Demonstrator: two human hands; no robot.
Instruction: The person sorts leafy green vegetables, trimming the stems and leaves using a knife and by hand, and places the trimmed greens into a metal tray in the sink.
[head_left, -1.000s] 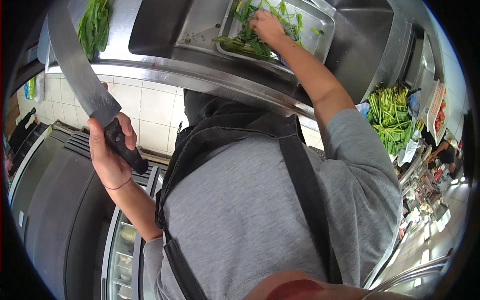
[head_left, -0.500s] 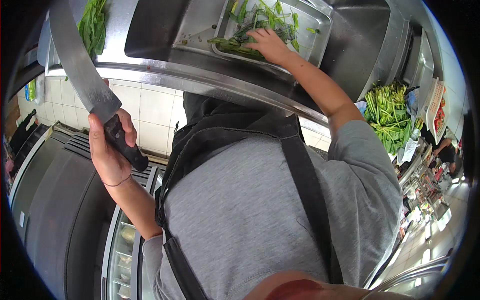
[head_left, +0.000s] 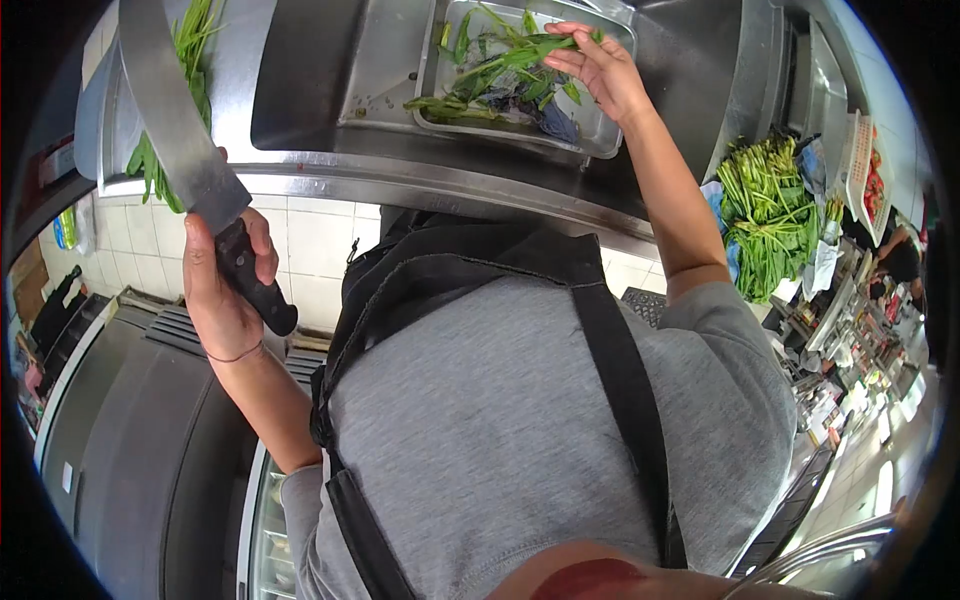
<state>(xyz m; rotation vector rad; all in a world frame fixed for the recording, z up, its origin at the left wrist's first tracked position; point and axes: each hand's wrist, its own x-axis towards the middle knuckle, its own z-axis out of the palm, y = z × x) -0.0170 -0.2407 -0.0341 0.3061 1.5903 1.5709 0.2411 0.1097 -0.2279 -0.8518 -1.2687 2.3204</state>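
Observation:
My left hand [head_left: 225,275] is wrapped round the black handle of a kitchen knife [head_left: 165,110], whose wide blade points up and away. Beyond that blade lie long green leaves [head_left: 195,55] on a metal surface. My right hand [head_left: 605,75] pinches a bunch of leafy greens [head_left: 535,50] above the right side of a metal tray [head_left: 600,140]. More loose leaves and stems [head_left: 465,105] lie in the tray, together with something dark and crumpled [head_left: 555,122] that I cannot make out.
The tray stands in a steel sink [head_left: 310,80] with a raised front edge [head_left: 400,178]. To the right are a heap of leafy greens [head_left: 770,220] and a light basket [head_left: 858,175] of red produce. A grey appliance [head_left: 130,420] stands at lower left. Another person [head_left: 900,265] is far right.
My right hand has risen from the leaves in the tray and moved right, lifting a bunch of greens. My left hand still grips the knife, nearly in place.

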